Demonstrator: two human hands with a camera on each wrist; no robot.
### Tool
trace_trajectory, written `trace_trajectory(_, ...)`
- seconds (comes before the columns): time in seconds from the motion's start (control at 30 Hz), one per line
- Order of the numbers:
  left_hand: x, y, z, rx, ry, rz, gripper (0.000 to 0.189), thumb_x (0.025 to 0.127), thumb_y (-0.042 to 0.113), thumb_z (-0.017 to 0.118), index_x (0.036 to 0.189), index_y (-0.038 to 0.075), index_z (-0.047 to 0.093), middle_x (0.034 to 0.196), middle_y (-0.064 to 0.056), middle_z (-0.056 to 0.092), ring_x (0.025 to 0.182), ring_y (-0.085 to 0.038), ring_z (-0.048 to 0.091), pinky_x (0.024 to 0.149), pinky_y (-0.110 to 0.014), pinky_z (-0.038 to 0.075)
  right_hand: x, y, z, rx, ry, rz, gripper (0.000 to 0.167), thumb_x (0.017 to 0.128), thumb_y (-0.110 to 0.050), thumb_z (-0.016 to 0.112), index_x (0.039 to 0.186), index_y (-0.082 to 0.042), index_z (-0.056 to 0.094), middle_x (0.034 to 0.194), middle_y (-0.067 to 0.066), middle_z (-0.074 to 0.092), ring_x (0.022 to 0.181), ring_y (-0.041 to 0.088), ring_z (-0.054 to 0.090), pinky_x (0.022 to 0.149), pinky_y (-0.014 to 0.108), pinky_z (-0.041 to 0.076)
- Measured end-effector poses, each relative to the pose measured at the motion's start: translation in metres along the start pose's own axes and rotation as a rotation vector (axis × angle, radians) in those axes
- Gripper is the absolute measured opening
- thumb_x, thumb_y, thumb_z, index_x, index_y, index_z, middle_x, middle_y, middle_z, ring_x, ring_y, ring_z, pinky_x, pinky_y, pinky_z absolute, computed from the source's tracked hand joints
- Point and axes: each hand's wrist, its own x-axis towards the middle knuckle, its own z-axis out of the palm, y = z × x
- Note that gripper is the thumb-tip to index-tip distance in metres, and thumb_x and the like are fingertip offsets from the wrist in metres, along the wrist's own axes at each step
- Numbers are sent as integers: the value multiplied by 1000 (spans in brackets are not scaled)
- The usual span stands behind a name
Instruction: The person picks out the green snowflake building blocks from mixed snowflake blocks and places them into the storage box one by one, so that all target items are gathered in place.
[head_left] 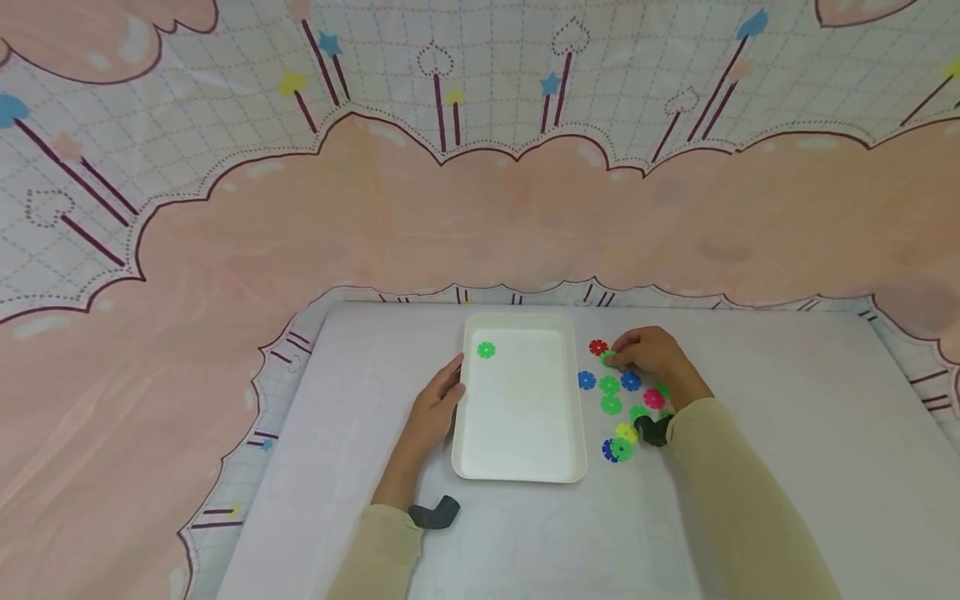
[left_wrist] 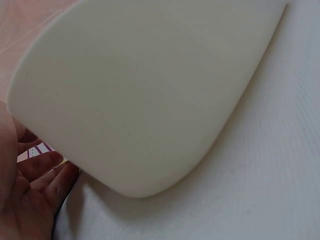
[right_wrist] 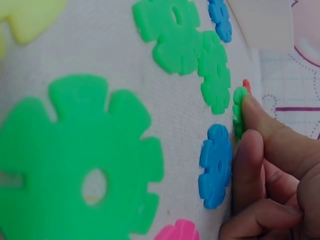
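Note:
A white rectangular tray [head_left: 517, 400] lies on the table, with one green notched plastic disc [head_left: 486, 350] inside near its far left corner. My left hand [head_left: 437, 408] grips the tray's left edge; in the left wrist view its fingers [left_wrist: 45, 162] curl at the rim, partly hidden by the tray. To the right of the tray, my right hand [head_left: 651, 354] pinches another green disc [right_wrist: 238, 112] between thumb and forefinger, low at the table. Just beyond that disc is a red disc [head_left: 597, 347]. A blue disc [right_wrist: 216, 167] lies flat close under the right hand's curled fingers.
Several more notched discs lie loose right of the tray, among them a pink one [head_left: 654, 398], a yellow one [head_left: 626, 432] and a green one [head_left: 621, 450] overlapping a dark blue one. The white-covered table [head_left: 810, 400] ends at a patterned cloth behind.

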Motion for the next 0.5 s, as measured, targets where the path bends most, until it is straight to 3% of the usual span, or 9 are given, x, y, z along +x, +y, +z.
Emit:
trace_trajectory(0.3,-1,-2,1,8,-2,-6,52,107,20,50,157,24,41,157,-5,48,145,-27,47,119,-50,39,-4,2,0,-3,2,-10,36,87,-34,82,107,-8,67,92,8,71,93,28,61,88,37,47)
trace_trajectory(0.5,0,0,0,12,-5,3,52,107,20,50,158,24,41,157,-5,49,144,-27,49,119,-50,40,-10,3,-1,-23,12,-79,31,92,-31,77,109,-9,65,93,9,67,90,28,60,85,34,47)
